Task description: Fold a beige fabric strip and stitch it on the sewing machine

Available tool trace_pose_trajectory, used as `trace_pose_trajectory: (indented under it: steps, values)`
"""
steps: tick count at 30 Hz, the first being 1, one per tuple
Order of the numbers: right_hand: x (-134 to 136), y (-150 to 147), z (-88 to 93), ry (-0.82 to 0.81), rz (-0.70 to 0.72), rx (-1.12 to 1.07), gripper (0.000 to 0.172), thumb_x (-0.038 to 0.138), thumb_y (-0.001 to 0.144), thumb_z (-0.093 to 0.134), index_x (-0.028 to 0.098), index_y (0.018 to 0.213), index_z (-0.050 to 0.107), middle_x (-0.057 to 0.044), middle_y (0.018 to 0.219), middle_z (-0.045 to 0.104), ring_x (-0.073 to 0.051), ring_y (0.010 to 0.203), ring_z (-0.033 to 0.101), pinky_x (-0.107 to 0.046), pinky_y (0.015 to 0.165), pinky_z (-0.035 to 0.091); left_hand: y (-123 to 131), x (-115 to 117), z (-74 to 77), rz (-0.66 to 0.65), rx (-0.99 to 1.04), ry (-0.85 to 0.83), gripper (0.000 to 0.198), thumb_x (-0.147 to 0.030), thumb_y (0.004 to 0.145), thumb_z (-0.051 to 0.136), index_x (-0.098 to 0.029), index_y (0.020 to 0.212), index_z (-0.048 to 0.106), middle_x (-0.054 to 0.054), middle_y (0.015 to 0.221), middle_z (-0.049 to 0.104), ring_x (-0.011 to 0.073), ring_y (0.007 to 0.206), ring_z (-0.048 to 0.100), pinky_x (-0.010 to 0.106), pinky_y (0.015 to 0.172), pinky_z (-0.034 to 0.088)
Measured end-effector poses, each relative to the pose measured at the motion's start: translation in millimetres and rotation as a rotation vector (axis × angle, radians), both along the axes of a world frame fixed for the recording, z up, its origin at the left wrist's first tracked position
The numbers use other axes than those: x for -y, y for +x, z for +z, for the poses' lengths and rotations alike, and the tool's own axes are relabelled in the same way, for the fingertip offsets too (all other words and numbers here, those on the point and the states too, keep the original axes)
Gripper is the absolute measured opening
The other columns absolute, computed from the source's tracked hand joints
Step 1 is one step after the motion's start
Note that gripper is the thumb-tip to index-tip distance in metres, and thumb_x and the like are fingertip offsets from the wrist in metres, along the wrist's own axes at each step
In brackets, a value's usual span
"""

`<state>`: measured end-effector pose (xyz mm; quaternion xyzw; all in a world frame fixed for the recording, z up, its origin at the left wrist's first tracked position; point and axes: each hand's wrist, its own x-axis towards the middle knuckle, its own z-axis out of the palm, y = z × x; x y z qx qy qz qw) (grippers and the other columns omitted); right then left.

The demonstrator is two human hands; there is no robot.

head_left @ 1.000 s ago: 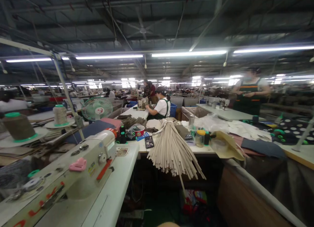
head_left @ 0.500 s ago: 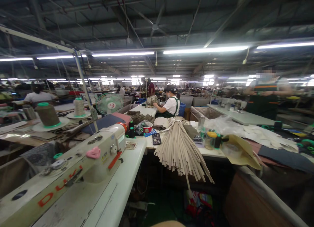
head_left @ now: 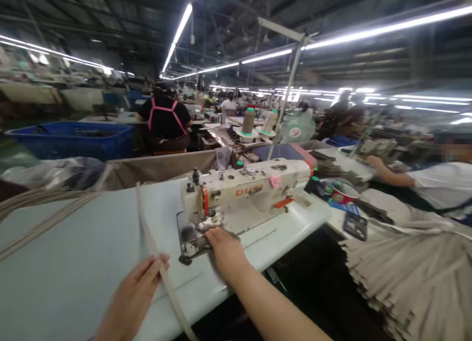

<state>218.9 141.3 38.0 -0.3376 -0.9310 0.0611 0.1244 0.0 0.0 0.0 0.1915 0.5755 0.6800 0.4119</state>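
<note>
My left hand (head_left: 138, 294) is closed in a pinch on a long, narrow beige fabric strip (head_left: 171, 292). The strip runs up across the pale table and down past its front edge. My right hand (head_left: 226, 252) lies over the dark metal plate at the front of the sewing machine (head_left: 243, 191), its fingers pointing towards the needle area. Those fingers are slightly blurred, and I see nothing held in them. The machine's presser foot (head_left: 210, 220) is just beyond my right fingertips.
More beige strips (head_left: 44, 228) lie on the table (head_left: 73, 272) at left. A large strip bundle (head_left: 416, 277) hangs at right, near a dark phone-like object (head_left: 354, 226). Thread cones (head_left: 249, 122) stand behind the machine. A blue bin (head_left: 73, 139) and co-workers are farther off.
My view has swung left and down, bringing the whole sewing machine into sight. Both hands now show, the left with a strip. The bundle has shifted to the right of the picture.
</note>
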Motion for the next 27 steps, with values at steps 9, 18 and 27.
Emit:
trace_pose_trajectory:
  steps: [9, 18, 27]
  values:
    - [36.2, -34.0, -19.7, 0.123, -0.017, 0.219, 0.056, 0.004, 0.095, 0.04, 0.002, 0.148, 0.057, -0.03, 0.146, 0.058, -0.038, 0.133, 0.061, -0.046, 0.085, 0.065, 8.2, -4.8, 15.2, 0.011, 0.171, 0.158, 0.055, -0.053, 0.062, 0.101, -0.015, 0.096, 0.081, 0.009, 0.098, 0.068, 0.0163, 0.088, 0.06, 0.018, 0.08, 0.056]
    - [-0.4, -9.7, -13.2, 0.043, -0.197, 0.124, 0.059, -0.001, 0.096, 0.038, 0.012, 0.15, 0.059, -0.015, 0.154, 0.057, -0.025, 0.145, 0.052, -0.035, 0.112, 0.052, 9.1, -4.5, 17.7, -0.015, 0.155, 0.169, 0.052, -0.053, 0.069, 0.098, -0.013, 0.098, 0.08, 0.01, 0.099, 0.065, 0.0175, 0.091, 0.058, 0.019, 0.08, 0.055]
    - [2.0, -9.3, -17.8, 0.001, 0.313, -0.035, 0.063, -0.001, 0.092, 0.048, 0.021, 0.15, 0.06, -0.007, 0.154, 0.058, -0.021, 0.144, 0.054, -0.036, 0.12, 0.045, 10.3, -5.6, 20.2, -0.009, 0.17, 0.177, 0.056, -0.055, 0.066, 0.099, -0.013, 0.096, 0.08, 0.009, 0.097, 0.064, 0.0165, 0.089, 0.056, 0.019, 0.08, 0.054]
